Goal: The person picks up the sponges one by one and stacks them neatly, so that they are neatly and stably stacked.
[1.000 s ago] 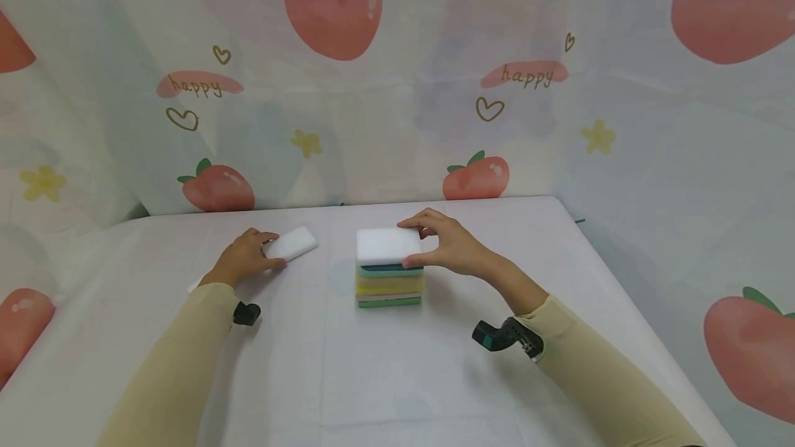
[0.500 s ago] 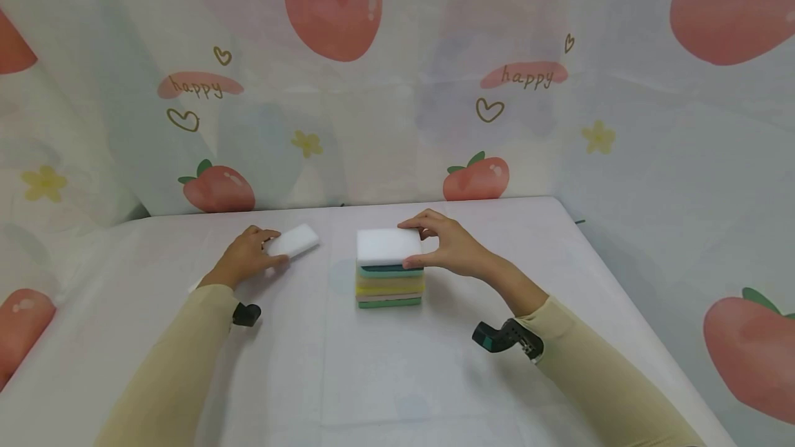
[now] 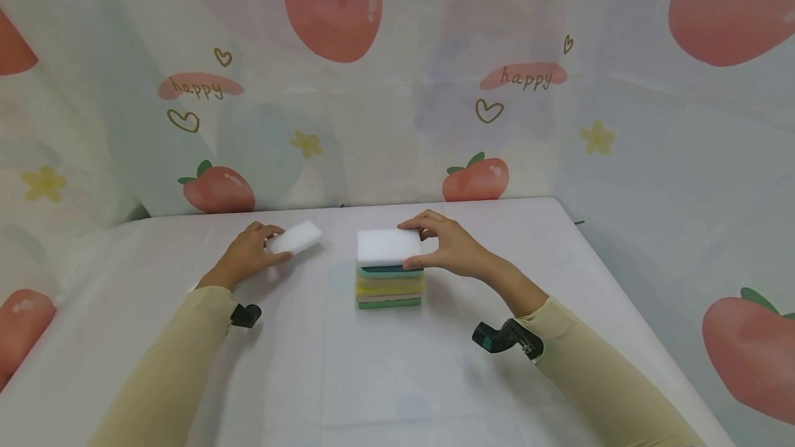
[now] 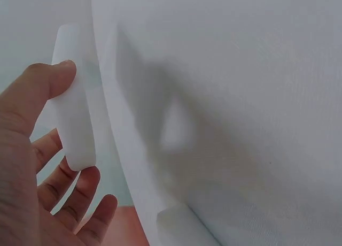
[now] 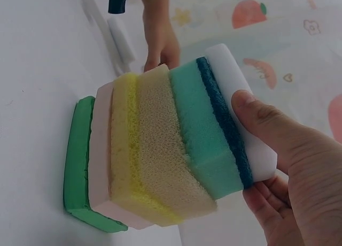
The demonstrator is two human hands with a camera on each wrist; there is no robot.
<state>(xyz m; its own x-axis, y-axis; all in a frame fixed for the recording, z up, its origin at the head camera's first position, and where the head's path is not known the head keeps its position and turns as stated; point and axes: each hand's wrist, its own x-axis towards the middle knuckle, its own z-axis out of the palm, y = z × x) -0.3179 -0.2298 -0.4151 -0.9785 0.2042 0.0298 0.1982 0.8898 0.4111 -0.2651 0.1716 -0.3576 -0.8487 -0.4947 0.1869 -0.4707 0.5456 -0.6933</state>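
Note:
In the head view my left hand (image 3: 248, 254) pinches a white sponge (image 3: 298, 237), held tilted just above the table, left of the stack. The left wrist view shows the thumb on one face of this sponge (image 4: 75, 112) and fingers at its other side. My right hand (image 3: 453, 243) holds a second white sponge (image 3: 388, 248) on top of a sponge stack (image 3: 388, 288). From below, the right wrist view shows green (image 5: 79, 155), pale pink, yellow, beige and turquoise sponge layers, the turquoise one with a dark blue scouring face (image 5: 224, 123) against the white sponge.
Another white block (image 4: 184, 224) lies on the table near my left wrist, partly cut off in the left wrist view. The white-covered table (image 3: 373, 378) ends at a fruit-printed curtain (image 3: 397, 123). Black wrist cameras sit on both sleeves.
My left hand has lifted the white sponge off the table and shifted it slightly right and away. The right hand and the stack stay in place.

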